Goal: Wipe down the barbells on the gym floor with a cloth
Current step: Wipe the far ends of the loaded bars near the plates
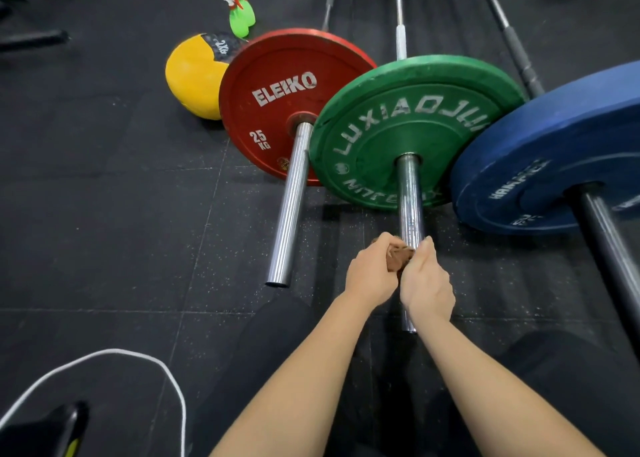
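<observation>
Bare forearms (pixel 311 370) are reaching out from the bottom of my feed, over black-clad knees (pixel 277 335), and meeting above the chrome steel sleeve of the middle barbell (pixel 410 200). I am seeing the left hand (pixel 372 273) curling its fingers round a small crumpled brown cloth (pixel 398 257). The cloth is sitting bunched against the sleeve's upper side, between its free end and the green rubber bumper plate (pixel 398 121). From the other side the right hand (pixel 427 283) is meeting it, fingers bent, apparently pinching the same cloth (its fingertips are hiding behind the hand, so I am hedging). I am judging the job to be somewhere in its early or middle stretch. This sleeve is getting its wipe, while neither hand is touching the ribbed chrome sleeve (pixel 291 207) by the red bumper plate (pixel 277 96) or the dark sleeve (pixel 609 242) by the blue bumper plate (pixel 554 145). The long shafts beyond the plates are waiting too. Whether any bar is already clean, I am unable to tell.
</observation>
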`<state>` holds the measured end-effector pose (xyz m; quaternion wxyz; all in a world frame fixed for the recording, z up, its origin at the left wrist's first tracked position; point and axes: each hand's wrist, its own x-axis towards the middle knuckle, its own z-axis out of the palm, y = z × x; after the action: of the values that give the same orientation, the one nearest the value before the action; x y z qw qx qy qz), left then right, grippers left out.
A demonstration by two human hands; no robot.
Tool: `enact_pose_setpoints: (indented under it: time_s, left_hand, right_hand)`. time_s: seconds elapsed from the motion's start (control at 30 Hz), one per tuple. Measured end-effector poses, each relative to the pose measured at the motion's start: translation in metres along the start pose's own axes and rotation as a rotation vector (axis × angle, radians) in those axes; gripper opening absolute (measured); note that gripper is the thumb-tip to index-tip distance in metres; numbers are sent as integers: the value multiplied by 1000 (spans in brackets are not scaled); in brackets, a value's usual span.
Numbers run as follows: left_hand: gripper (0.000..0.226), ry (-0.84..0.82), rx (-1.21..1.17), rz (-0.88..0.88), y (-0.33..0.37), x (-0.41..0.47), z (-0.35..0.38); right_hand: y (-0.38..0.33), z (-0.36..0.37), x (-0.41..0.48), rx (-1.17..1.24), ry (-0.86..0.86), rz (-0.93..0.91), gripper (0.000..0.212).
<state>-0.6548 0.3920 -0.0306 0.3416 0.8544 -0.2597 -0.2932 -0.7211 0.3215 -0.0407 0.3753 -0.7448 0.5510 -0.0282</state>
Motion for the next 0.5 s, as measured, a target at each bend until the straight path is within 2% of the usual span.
enact_pose_setpoints:
  time_s: [0.13,0.37,0.5]
  left_hand:
    - [56,-39,-61,-43,-16,-35,12]
    - [40,22,-20,-31,6,-17,6]
    - [42,21,-30,-24,7,-7,5]
  right_hand:
    - [2,2,-2,2,19,4,66]
    - [3,-2,-3,49,-10,27,57]
    - [5,-4,0,61,-20,40,55]
